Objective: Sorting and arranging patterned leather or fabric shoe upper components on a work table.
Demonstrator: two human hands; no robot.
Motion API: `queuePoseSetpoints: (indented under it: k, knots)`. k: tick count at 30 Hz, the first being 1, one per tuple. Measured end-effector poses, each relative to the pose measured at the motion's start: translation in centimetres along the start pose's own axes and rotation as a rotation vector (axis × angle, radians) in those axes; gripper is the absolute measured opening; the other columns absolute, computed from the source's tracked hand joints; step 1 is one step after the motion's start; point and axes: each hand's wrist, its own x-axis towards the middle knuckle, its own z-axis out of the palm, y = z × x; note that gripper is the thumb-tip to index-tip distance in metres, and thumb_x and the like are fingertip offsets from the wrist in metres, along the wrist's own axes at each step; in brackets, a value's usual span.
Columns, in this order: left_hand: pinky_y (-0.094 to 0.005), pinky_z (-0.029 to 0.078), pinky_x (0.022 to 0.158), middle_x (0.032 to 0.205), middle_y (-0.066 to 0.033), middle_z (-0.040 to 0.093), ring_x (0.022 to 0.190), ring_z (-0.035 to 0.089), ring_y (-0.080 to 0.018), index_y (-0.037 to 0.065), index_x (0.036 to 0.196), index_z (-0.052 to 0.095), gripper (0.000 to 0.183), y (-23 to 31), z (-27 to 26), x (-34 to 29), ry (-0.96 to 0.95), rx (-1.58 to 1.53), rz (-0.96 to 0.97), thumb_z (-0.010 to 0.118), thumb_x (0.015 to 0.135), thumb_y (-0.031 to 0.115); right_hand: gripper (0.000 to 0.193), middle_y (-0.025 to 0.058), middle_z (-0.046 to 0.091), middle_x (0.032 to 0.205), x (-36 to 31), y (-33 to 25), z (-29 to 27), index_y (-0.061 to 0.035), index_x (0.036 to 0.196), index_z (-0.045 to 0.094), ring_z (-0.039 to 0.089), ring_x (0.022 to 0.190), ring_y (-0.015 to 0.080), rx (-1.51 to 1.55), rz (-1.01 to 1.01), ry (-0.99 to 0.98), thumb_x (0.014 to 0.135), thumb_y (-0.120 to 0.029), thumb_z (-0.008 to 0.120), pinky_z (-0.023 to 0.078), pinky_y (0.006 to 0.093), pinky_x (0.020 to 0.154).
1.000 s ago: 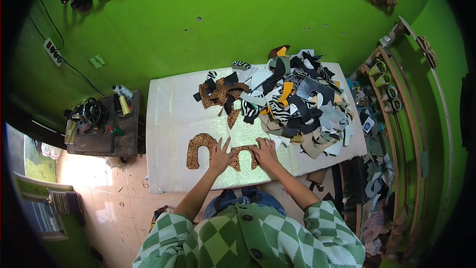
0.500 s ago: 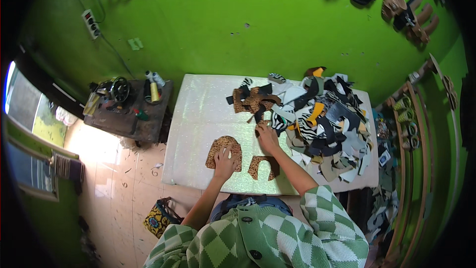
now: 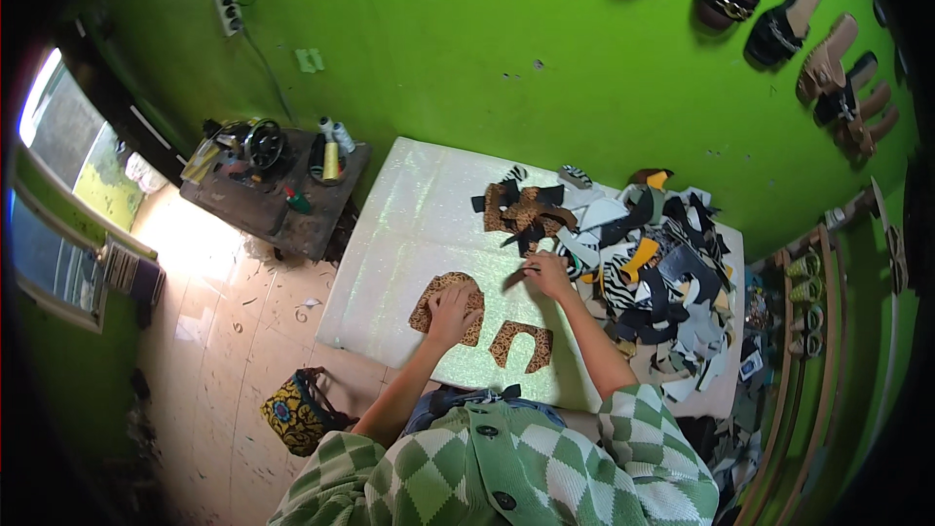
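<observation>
My left hand (image 3: 450, 316) lies with its fingers out on a rounded leopard-print piece (image 3: 468, 333) of material, near the table's front edge. Between the pinched fingers of my right hand (image 3: 551, 275) is a dark brown strip (image 3: 514, 279), its free end pointing left over the table. A leopard-print cutout (image 3: 506, 342) shaped like an arch lies flat between my two forearms. Beyond my right hand, several brown leopard-print scraps (image 3: 526, 206) lie bunched with black ones.
A large heap of mixed scraps (image 3: 662, 278) covers the right of the white table (image 3: 375, 253). On the left stands a sewing machine (image 3: 261, 144) on a dark wooden stand with thread spools (image 3: 331, 161). Sandals (image 3: 729, 2) hang on the green wall; a patterned bag (image 3: 295, 416) sits on the floor.
My right hand has drawn back slightly from the scraps, and the dark strip now shows clear in its fingers. My left hand stays on the leopard-print piece. The whole view has turned a little.
</observation>
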Motion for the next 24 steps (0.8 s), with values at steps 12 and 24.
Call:
queuePoseSetpoints:
  k: [12, 24]
  knots:
    - [-0.0356, 0.046, 0.055, 0.067, -0.0146, 0.062, 0.061, 0.062, -0.0298, 0.006, 0.093, 0.063, 0.022, 4.9, 5.8, 3.8, -0.201, -0.459, -0.007, 0.065, 0.084, 0.026, 0.012, -0.0038, 0.054, 0.068, -9.8, 2.3, 0.6, -0.0007, 0.092, 0.06, 0.046, 0.06, 0.0043, 0.822, 0.228, 0.036, 0.082, -0.004, 0.066, 0.039, 0.0207, 0.056]
    - [-0.0303, 0.05, 0.063, 0.075, -0.0097, 0.067, 0.066, 0.065, -0.0205, 0.008, 0.086, 0.07, 0.025, 3.7, 7.3, 3.4, -0.319, -0.225, -0.074, 0.073, 0.075, 0.03, 0.015, 0.0038, 0.065, 0.075, -13.2, 2.7, 2.0, 0.0005, 0.088, 0.067, 0.057, 0.065, 0.0078, 0.732, 0.469, 0.014, 0.074, -0.003, 0.072, 0.047, 0.0234, 0.063]
